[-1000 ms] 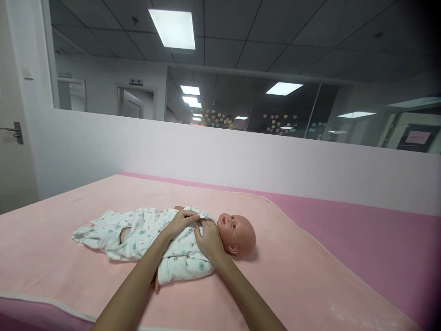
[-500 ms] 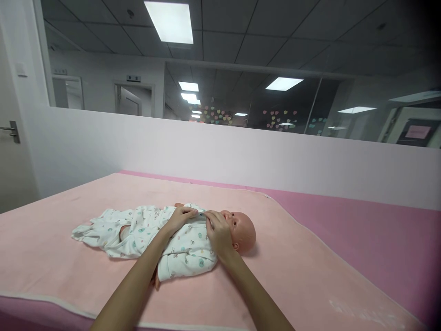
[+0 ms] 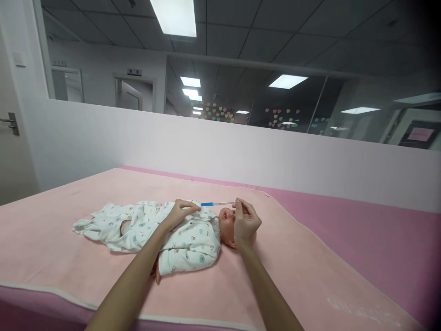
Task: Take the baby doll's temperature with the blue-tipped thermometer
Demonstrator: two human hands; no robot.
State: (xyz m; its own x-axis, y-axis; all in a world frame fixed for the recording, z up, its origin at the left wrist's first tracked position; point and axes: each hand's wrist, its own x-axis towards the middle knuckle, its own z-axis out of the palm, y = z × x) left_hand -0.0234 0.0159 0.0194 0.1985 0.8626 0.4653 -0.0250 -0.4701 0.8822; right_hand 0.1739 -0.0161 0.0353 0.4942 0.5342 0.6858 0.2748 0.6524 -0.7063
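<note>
A baby doll lies on its back, its head to the right, in a white printed romper. My right hand is in front of part of the doll's head and pinches one end of a thin clear stick with a blue end, which looks like a glass thermometer. It is held level over the doll's upper chest and face. My left hand is over the chest, fingers pressed together, its fingertips at the blue end. One doll hand shows below the sleeve.
The doll lies on a peach-pink mat over a darker pink padded surface. A low white wall with windows above runs along the back. A door with a handle is at the far left.
My right hand has moved right from the doll's neck to over its head, and the thermometer now shows between my hands. My left hand has stayed near the chest.
</note>
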